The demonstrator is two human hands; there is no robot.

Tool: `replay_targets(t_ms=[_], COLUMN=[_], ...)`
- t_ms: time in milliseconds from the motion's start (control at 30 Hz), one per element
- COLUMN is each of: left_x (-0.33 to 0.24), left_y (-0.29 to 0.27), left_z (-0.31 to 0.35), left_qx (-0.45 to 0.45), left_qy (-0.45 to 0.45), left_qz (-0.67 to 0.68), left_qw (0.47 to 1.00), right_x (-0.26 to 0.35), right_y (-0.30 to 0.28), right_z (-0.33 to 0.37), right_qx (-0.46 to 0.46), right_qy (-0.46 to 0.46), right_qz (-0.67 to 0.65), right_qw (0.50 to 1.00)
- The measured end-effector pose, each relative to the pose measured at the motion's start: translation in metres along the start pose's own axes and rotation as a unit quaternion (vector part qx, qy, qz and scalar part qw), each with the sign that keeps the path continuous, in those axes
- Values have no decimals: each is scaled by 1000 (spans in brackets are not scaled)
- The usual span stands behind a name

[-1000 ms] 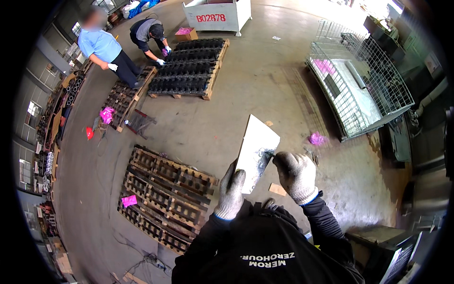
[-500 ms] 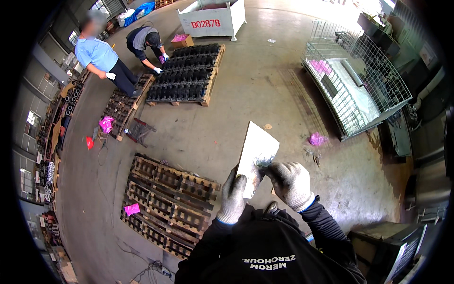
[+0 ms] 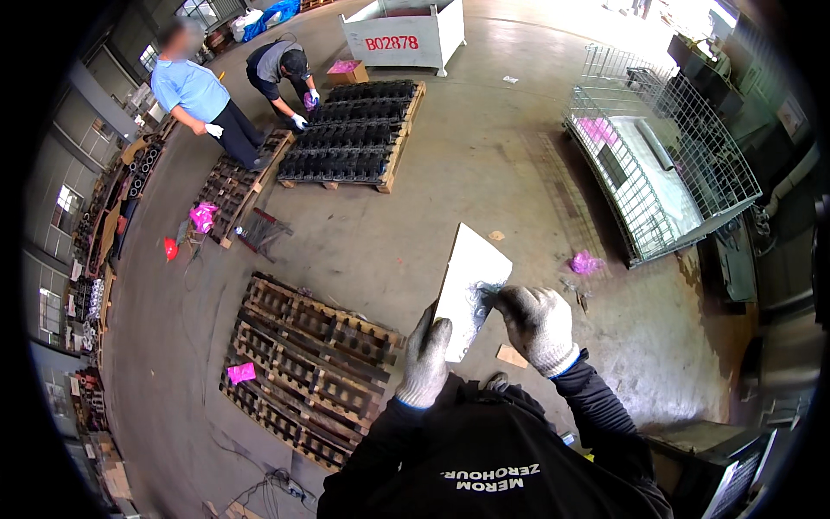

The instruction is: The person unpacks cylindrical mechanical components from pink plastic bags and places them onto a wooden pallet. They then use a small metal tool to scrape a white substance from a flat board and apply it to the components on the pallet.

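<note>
Presumably for steadiness, the left hand (image 3: 425, 356) clamps a white board (image 3: 469, 266) edgewise; the right hand (image 3: 538, 325) pinches a small dark thing (image 3: 488, 297).

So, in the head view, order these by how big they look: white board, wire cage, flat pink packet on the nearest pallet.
1. Wire cage
2. White board, perhaps enlarged by nearness
3. Pink packet

Over by the white metal bin (image 3: 408, 50), a wooden pallet (image 3: 401, 138) carries rows of black parts (image 3: 346, 128). Closer in, a pink packet (image 3: 241, 373) lies on a slatted pallet (image 3: 313, 361), and crumpled pink plastic (image 3: 586, 263) sits on the floor (image 3: 484, 164) near a wire cage (image 3: 687, 235).
</note>
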State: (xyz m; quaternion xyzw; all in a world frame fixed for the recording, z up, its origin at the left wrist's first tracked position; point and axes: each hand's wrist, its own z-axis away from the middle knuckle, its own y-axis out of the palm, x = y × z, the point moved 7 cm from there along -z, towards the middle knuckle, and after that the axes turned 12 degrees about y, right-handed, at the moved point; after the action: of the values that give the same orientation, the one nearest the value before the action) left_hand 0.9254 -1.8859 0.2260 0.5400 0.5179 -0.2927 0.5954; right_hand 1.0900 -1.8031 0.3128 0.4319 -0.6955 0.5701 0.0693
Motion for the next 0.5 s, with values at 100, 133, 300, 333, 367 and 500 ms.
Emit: replay_targets(t_ms=[100,133,300,333,367,500], left_x=[2,1,-1,0,2,0], left_y=[-2,-2,-2,-3,-5,-7], left_z=[1,1,-2,-2,-2,-6], left_qx=[-12,-17,-17,-20,-20,-18], left_qy=[-1,0,6,5,8,12], left_qz=[4,12,-7,-9,-11,-16], left_qw=[1000,1000,1000,1000,1000,1000], right_x=[5,4,-3,2,4,-9], right_y=[3,2,4,7,8,9], right_z=[1,1,-7,-6,-5,-8], right_qx=[17,15,-23,10,20,12], right_qy=[-17,-18,-4,-17,-15,-6], right_qz=[-10,-20,3,1,3,20], right_qw=[1000,1000,1000,1000,1000,1000])
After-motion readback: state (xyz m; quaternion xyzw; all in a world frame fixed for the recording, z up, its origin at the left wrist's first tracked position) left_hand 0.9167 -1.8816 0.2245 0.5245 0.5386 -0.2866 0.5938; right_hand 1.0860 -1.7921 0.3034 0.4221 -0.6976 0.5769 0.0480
